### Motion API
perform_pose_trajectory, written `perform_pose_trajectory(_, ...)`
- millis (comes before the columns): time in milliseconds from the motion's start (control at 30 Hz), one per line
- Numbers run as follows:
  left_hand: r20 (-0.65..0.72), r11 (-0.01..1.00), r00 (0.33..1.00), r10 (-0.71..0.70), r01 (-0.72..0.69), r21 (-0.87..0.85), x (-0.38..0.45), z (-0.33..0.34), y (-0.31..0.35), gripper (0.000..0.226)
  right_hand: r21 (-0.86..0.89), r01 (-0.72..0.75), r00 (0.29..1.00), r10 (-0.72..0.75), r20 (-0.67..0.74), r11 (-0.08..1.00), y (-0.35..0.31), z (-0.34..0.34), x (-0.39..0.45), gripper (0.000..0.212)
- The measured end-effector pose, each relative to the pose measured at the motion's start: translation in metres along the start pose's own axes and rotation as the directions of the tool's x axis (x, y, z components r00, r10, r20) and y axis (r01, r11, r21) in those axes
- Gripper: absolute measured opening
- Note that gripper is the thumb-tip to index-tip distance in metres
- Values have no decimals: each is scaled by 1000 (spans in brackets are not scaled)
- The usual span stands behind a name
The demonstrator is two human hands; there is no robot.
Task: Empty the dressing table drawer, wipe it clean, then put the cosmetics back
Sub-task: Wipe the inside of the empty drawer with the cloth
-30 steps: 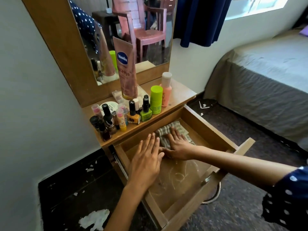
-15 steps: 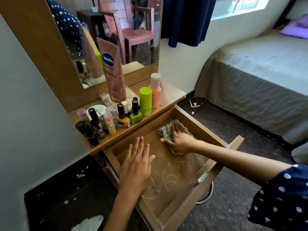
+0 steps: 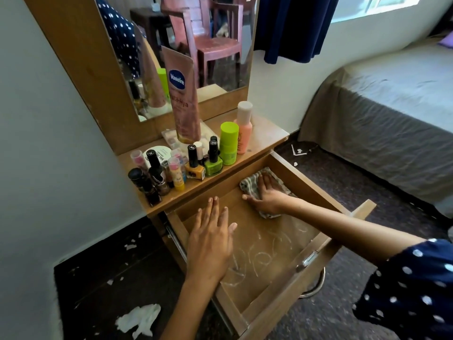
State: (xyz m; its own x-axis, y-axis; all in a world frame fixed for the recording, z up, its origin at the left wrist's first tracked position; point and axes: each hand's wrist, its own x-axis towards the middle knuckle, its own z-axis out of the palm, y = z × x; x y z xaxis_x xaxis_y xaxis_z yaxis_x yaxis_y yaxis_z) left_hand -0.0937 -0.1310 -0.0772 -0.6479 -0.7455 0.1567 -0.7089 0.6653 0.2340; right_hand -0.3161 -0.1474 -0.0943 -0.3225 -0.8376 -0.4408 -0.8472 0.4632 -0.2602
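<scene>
The drawer (image 3: pixel 277 256) stands pulled out with nothing in it but the cloth (image 3: pixel 252 184), so the emptying looks done. Wiping is under way: the right hand (image 3: pixel 267 196) presses the cloth flat, fingers straight, in the far right corner; white smears remain nearer. The left hand (image 3: pixel 212 238) lies flat, fingers together. Cosmetics (image 3: pixel 193 160) wait on the worktop (image 3: pixel 264 133).

- left hand (image 3: pixel 210 244) is flat, palm down, fingers straight and close together, thumb sticking out to the right — forearm comes up from the bottom edge
- right hand (image 3: pixel 266 196) is palm down too, fingers stretched forward and pressing flat, thumb pointing left
- right arm reaches in from the right, nearly straight — polka-dot sleeve (image 3: pixel 414 288) at the upper arm
</scene>
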Motion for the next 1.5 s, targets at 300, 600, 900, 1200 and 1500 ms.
perform_pose_trajectory(300, -115, 946, 940, -320, 311, -92, -24, -1, 5, 54, -109, 59, 998, -58, 20, 992, -10, 19, -11, 100)
perform_pose_trajectory(600, -87, 953, 949, -303, 300, -54, -25, -1, 6, 50, -68, -24, 999, 21, -42, 997, -10, 17, -1, 100)
perform_pose_trajectory(900, -98, 954, 949, -299, 295, -60, -26, 1, 7, 45, -42, -16, 1000, 16, -9, 999, 2, 8, -10, 102)
perform_pose_trajectory(1200, -126, 949, 944, -305, 291, -117, -26, 2, 5, 44, -190, -138, 946, 186, 264, 972, 27, 1, -56, 124)
perform_pose_trajectory(1500, -102, 940, 947, -304, 280, -197, -46, -4, -12, 65, -26, -22, 988, 26, 151, 999, 3, -4, -28, 94)
